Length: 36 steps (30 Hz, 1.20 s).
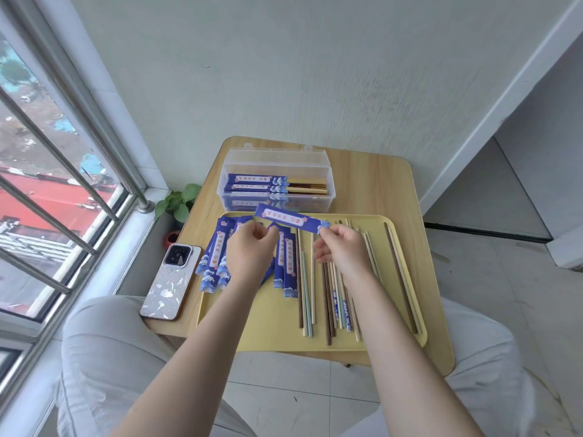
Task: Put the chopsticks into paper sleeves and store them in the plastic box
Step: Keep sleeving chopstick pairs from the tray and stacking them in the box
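A blue paper sleeve [291,220] hangs level above the yellow tray [271,326]. My right hand [339,247] pinches its right end. My left hand [250,249] is at its left end with fingers curled; whether it touches the sleeve I cannot tell. Under my left hand lies a pile of several blue sleeves [217,263]. Several loose chopsticks [328,298] in wood, pale green and blue-patterned tones lie lengthwise on the tray's right half, and a separate pair [402,279] lies near its right rim. The clear plastic box [276,178] stands open behind the tray with sleeved chopsticks inside.
A phone [172,283] lies face down at the left edge of the small wooden table [378,184]. A potted plant [178,201] sits on the floor by the window at left. A white wall rises behind the table. My knees flank the table.
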Available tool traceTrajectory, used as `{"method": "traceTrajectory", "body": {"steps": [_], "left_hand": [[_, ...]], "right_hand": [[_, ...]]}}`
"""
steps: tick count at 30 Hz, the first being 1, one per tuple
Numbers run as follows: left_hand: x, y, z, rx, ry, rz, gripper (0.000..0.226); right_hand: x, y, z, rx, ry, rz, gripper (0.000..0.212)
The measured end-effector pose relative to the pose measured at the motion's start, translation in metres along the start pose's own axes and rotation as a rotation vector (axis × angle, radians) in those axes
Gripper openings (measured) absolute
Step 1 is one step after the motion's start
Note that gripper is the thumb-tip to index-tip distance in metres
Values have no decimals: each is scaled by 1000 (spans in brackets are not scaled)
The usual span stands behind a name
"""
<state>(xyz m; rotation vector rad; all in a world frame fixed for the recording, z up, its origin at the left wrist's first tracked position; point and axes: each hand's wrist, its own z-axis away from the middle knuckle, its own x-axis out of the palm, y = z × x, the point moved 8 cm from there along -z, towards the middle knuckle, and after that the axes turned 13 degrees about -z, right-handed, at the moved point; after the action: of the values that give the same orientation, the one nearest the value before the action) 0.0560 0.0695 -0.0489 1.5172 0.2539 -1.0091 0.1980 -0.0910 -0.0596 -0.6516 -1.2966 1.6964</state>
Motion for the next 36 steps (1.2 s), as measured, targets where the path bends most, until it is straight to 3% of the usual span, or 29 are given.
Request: {"method": "traceTrajectory", "body": {"steps": [2, 4, 6, 9, 12, 16, 18, 25, 30, 33, 36], "left_hand": [[-10, 30, 11, 353, 174, -266, 20], [7, 51, 20, 637, 90, -434, 39], [25, 56, 22, 725, -48, -531, 44], [32, 52, 22, 656, -164, -421, 29], [35, 41, 23, 503, -245, -326, 27], [55, 6, 32, -19, -507, 184, 24], [64, -1, 40, -135, -567, 285, 23], [72, -26, 23, -199, -473, 135, 18], [75, -34, 23, -235, -488, 191, 16], [76, -34, 22, -217, -487, 180, 18], [75, -34, 22, -200, -484, 151, 18]], "right_hand": [[-5, -5, 1, 1, 6, 42, 17], [-1, -6, 3, 46, -60, 71, 17], [8, -5, 7, 95, -158, 126, 16], [15, -5, 8, 104, -209, 126, 19], [7, -4, 6, 86, -135, 110, 32], [6, 16, 5, 39, -139, 554, 26], [14, 31, 8, 50, -203, 791, 20], [20, 36, 20, 15, -145, 1096, 12], [33, 33, 24, -12, -112, 1308, 11], [37, 33, 26, -9, -102, 1312, 15], [33, 30, 24, -38, -78, 1152, 19]]}}
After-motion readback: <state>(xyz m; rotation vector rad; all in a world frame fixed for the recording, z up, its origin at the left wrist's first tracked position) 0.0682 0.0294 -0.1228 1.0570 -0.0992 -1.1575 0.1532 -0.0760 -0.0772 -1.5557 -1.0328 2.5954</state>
